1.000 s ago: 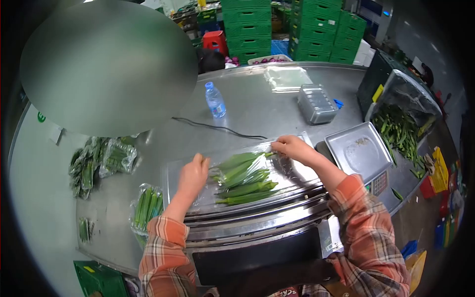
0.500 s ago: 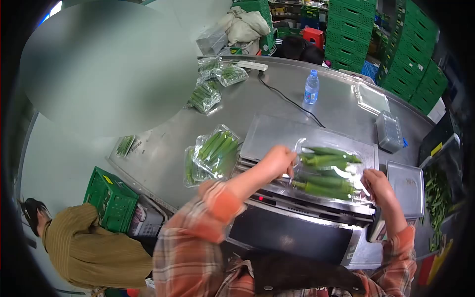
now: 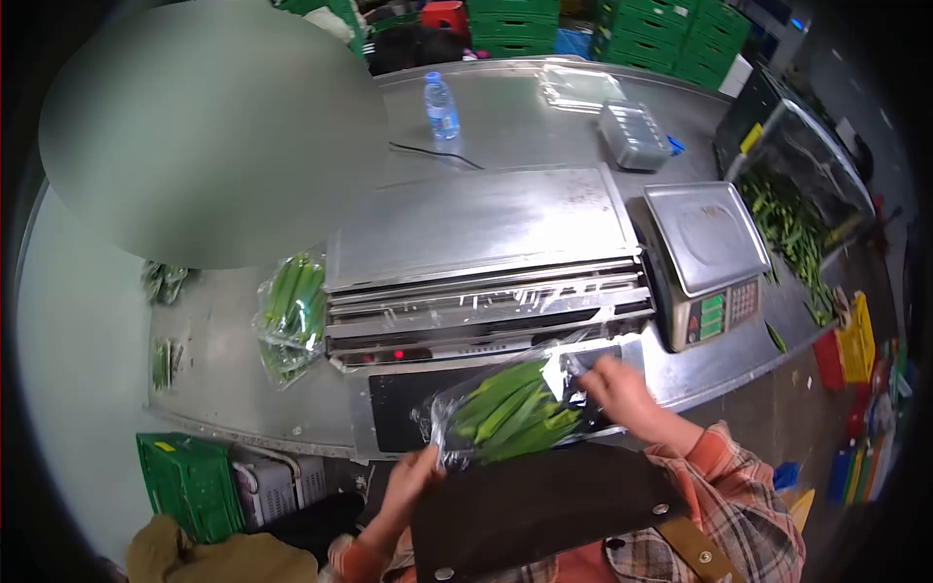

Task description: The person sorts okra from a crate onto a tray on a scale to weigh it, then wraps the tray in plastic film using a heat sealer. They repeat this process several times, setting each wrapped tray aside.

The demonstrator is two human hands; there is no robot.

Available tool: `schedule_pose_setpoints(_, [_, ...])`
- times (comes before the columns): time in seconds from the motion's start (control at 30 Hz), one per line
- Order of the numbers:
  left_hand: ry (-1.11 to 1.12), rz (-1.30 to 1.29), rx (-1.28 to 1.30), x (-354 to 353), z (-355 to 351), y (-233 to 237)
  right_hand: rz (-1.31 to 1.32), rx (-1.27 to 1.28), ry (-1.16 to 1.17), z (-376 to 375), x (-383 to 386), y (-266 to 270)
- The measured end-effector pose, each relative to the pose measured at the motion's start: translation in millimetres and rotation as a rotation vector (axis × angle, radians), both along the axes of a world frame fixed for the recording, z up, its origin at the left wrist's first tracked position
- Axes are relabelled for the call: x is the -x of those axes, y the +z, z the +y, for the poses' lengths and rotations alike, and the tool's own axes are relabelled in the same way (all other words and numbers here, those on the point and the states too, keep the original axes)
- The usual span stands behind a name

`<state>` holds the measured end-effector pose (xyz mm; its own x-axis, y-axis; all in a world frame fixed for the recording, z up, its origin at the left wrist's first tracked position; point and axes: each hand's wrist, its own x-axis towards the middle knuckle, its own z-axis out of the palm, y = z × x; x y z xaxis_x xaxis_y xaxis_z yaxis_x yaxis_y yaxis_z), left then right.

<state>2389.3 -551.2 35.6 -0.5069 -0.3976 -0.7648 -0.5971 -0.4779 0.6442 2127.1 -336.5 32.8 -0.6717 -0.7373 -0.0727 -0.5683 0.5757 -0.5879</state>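
Observation:
A clear tray of green okra-like pods, with loose plastic film about it, is held between my two hands above the black front plate of the wrapping machine. My left hand is closed on the tray's lower left corner. At the tray's right end, my right hand is closed on the film and edge. Left of the machine lie wrapped packs of green pods.
A scale stands right of the machine. Behind are a water bottle and empty clear trays. Loose pods spill from a crate at right. A green crate and a person's brown sleeve are lower left.
The pack has moved off the machine's top towards my body and tilted, with both hands on it. The camera view has shifted to the right and down.

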Motion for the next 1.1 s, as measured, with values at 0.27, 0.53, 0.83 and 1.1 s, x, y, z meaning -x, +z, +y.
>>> schedule_pose_setpoints(0.27, [-0.42, 0.408, -0.105, -6.0, -19.5, 22.7, -0.003, 0.475, 0.209, -25.9, 40.5, -13.2])
schedule_pose_setpoints(0.53, [-0.625, 0.596, 0.162, 61.1, -41.4, 78.8, -1.066, 0.584, 1.2, -88.7, -70.1, -5.6])
schedule_pose_setpoints(0.83, [-0.795, 0.499, -0.377, 51.4, -26.3, 143.6, -0.984, 0.327, 0.937, -86.0, -95.3, -20.6])
schedule_pose_setpoints(1.1, [-0.423, 0.082, 0.942, -8.4, -56.7, 52.5, -1.163, 0.083, 0.732, -115.2, -89.0, -31.9])
